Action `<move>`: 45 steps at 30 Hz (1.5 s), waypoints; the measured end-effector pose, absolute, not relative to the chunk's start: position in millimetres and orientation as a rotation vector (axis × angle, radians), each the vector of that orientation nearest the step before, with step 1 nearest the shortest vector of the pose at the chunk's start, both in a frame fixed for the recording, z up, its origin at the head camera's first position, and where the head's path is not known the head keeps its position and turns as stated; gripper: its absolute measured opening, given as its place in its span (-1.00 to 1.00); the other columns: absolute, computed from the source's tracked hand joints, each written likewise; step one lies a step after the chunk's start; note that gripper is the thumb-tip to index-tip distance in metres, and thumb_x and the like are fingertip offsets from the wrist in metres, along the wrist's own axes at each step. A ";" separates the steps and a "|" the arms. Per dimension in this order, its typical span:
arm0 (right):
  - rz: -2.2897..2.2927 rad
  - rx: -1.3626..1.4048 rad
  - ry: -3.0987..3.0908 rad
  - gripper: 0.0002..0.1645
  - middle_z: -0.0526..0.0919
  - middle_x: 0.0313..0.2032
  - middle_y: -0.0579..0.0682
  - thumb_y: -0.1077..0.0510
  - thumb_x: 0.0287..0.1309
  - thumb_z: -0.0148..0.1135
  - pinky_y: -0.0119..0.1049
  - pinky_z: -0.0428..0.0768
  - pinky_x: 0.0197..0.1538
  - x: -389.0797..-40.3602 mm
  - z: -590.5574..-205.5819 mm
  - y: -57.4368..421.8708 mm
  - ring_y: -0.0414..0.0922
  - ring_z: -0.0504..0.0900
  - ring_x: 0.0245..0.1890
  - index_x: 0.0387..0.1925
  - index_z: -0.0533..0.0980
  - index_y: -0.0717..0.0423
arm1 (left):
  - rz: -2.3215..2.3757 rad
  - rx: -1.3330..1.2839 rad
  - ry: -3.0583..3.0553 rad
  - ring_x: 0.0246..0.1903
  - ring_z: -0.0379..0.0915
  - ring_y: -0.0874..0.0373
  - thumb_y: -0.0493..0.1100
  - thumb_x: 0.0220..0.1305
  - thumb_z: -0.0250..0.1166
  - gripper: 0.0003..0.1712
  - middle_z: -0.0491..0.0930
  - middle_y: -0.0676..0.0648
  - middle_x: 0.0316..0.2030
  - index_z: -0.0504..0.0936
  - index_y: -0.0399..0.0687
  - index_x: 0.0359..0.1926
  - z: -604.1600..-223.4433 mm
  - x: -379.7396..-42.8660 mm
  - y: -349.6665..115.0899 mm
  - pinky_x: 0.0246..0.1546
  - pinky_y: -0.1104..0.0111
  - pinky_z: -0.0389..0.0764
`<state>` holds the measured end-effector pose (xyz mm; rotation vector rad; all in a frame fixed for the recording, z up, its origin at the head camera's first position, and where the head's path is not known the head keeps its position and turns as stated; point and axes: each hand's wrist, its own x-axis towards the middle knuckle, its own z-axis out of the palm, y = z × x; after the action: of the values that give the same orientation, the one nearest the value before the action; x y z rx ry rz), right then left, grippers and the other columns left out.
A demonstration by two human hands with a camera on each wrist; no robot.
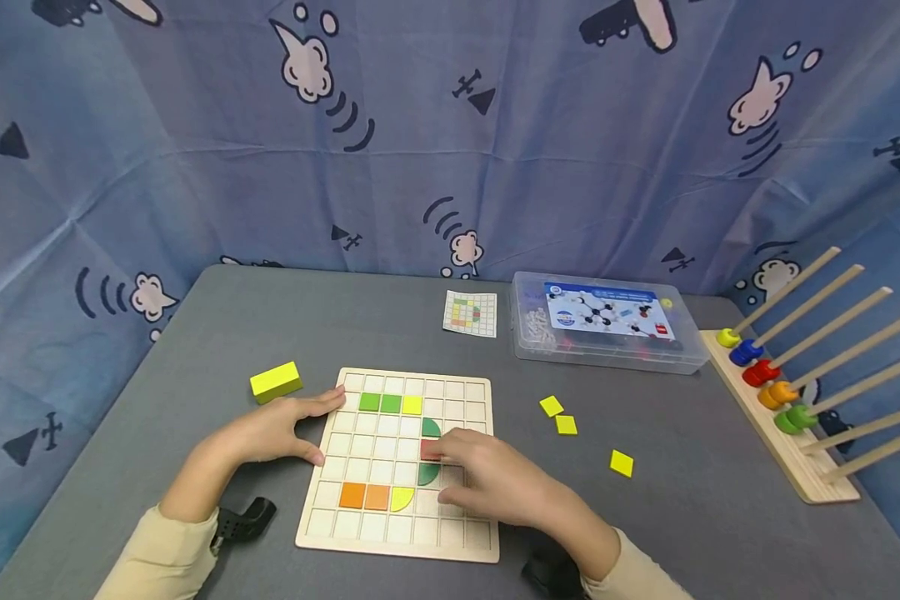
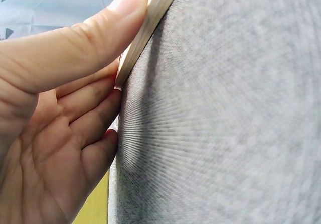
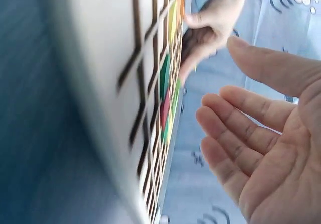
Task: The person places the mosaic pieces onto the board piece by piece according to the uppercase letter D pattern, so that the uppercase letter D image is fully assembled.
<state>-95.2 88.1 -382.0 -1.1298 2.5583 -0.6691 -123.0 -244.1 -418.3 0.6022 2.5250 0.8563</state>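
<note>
At lower centre we see the board (image 1: pixel 385 450), the right hand (image 1: pixel 487 475) over its red tile (image 1: pixel 426 450), thumb and fingers apart. The left hand (image 1: pixel 281 429), also spread, touches the board's left edge. Beyond, we see the card (image 1: pixel 470 314) mid-frame, the box (image 1: pixel 610 325) right of centre.

Square pale wooden grid board (image 1: pixel 384 448): crisp in the head view; near side whitish, blurred in the right wrist view.
Grey cloth-covered table (image 1: pixel 217 342): evenly bright, faint shadows in the head view; grainy in the left wrist view, dark shadow along the board.
Blue cartoon-print fabric curtain (image 1: pixel 390 183): gently shaded folds; paler in both wrist views.
</note>
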 end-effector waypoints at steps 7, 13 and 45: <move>-0.697 -0.906 2.654 -0.41 0.59 0.03 -0.05 0.09 0.00 0.42 -0.13 0.57 0.02 -96.6 -380.3 137.4 -0.12 0.58 0.02 0.11 0.50 0.11 | 0.864 0.594 2.515 0.40 0.00 -0.16 0.13 -0.06 0.42 0.05 0.06 -0.09 0.45 0.19 -0.10 0.42 -419.2 -123.7 -244.9 0.25 -0.03 0.25; -0.690 -0.711 2.756 -0.39 0.61 0.02 -0.05 0.05 -0.04 0.44 -0.05 0.56 0.02 -97.6 -383.0 181.2 -0.05 0.59 0.02 0.10 0.50 0.11 | 0.861 0.591 2.518 0.40 0.00 -0.15 0.14 -0.07 0.42 0.06 0.05 -0.06 0.45 0.18 -0.07 0.42 -421.4 -123.6 -245.3 0.27 -0.02 0.23; -0.415 -0.194 2.811 -0.66 0.55 -0.21 0.11 0.25 -0.06 0.43 0.04 0.56 -0.11 -111.2 -403.0 264.7 -0.02 0.57 -0.25 -0.19 0.57 0.27 | 0.860 0.579 2.519 0.40 0.02 -0.13 0.10 -0.06 0.43 0.05 0.07 -0.08 0.45 0.19 -0.11 0.41 -415.4 -122.1 -243.4 0.25 -0.01 0.25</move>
<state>-111.2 264.7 -403.0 -0.1937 2.8114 -0.4153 -122.1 -243.4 -415.4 0.5794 2.5188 0.8604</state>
